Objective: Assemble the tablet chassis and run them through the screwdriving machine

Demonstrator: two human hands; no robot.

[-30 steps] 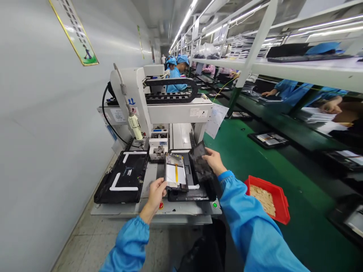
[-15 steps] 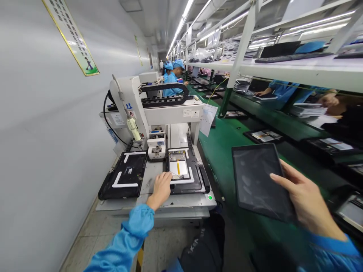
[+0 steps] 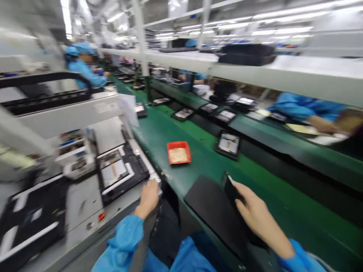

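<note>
My left hand (image 3: 148,198) is at the front right corner of a white benchtop machine (image 3: 93,132), fingers curled down and their tips hidden. In my right hand (image 3: 255,213) is a dark tablet (image 3: 231,189), gripped by its side and turned nearly edge-on, so its screen barely shows. Below and beside it a black pad (image 3: 210,206) lies on the green bench. On the machine bed an opened tablet (image 3: 113,170) with its inner parts showing rests in a black fixture with white L-shaped stops. A second black fixture (image 3: 31,215) lies to its left.
A red tray (image 3: 179,152) of small pale pieces stands on the green bench (image 3: 153,130). Beyond it, opened tablets in black holders (image 3: 227,144) line the conveyor. A white shelf (image 3: 255,75) runs above. Co-workers in blue (image 3: 85,70) sit at the far left and across the line.
The view has swung right. My left hand has left the opened tablet for the machine's front right corner. The tablet in my right hand has tilted from face-up to nearly edge-on, over the bench.
</note>
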